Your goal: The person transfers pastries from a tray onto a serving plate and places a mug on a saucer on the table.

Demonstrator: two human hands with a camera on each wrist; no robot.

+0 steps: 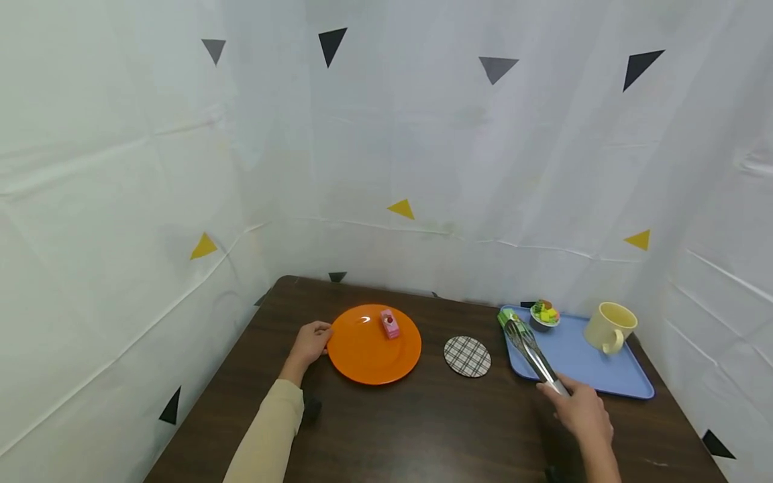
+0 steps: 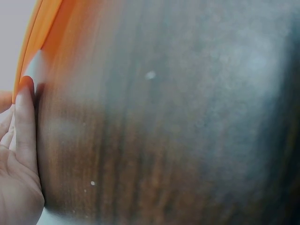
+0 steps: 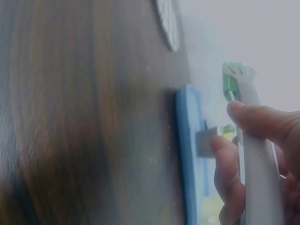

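On a dark wood-grain surface (image 1: 435, 429), against a white sheet (image 1: 410, 134) patterned with black, grey and yellow triangles:

Orange plate (image 1: 368, 365), round, at left. Left hand (image 1: 311, 343), below a cream sleeve (image 1: 266, 429), at its left rim; fingers clamped on the rim, one beneath it, as the left wrist view shows.

Pink cake piece (image 1: 390, 325), small, red dot on top; lies on the plate, right of its middle.

Checked coaster (image 1: 468, 356), round, black and white; lies flat between plate and tray, apart from both.

Blue tray (image 1: 588, 365), rectangular, at right.

Metal tongs (image 1: 539, 362), silver, slanting over the tray's left part. Right hand (image 1: 582, 410) grips their near end, fingers and thumb closed round the handles.

Green-and-white piece (image 1: 506, 316), at the tongs' tips, over the tray's far left corner; exact kind too small to tell.

Dark bowl (image 1: 544, 326), small, on the tray's far side; holds green, yellow and brown food pieces (image 1: 545, 311).

Pale yellow mug (image 1: 598, 329), upright, at the tray's right end, handle towards the viewer.
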